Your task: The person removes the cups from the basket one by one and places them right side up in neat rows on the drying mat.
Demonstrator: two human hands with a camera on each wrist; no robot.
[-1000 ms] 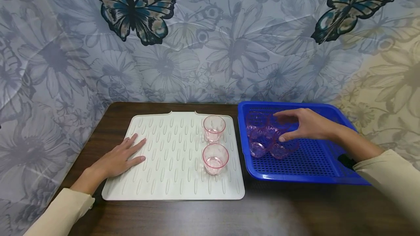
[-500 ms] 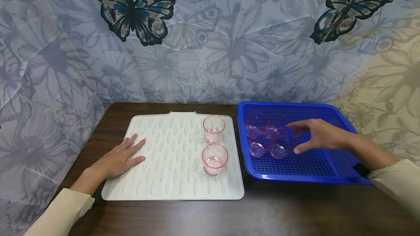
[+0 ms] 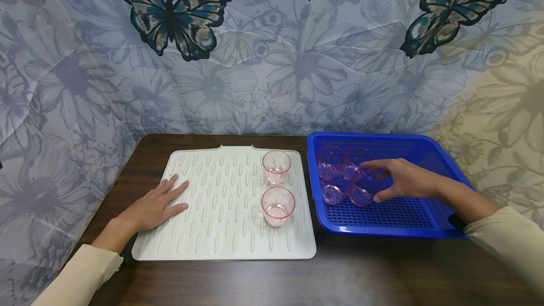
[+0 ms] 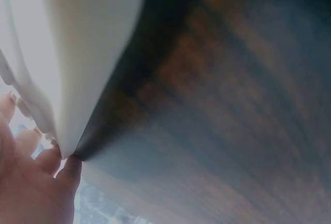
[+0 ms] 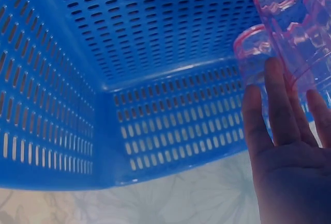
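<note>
My left hand rests on the left part of a white ribbed draining board, fingers spread; in the left wrist view its fingers lie along the board's edge. Two clear pink-rimmed glasses stand one behind the other at the board's right side. My right hand is over the blue basket, thumb and fingers apart beside several pink-tinted glasses. From the right wrist, the fingers reach out fairly straight, overlapping the nearest glass.
The glasses in the basket cluster at its left end, and its perforated floor shows to their right. A dark wooden table lies under board and basket. Behind hangs a floral cloth with butterflies.
My right hand has drawn back rightward and lower from over the glasses, then moved slightly left toward them again. My left hand and the two glasses on the board have stayed put.
</note>
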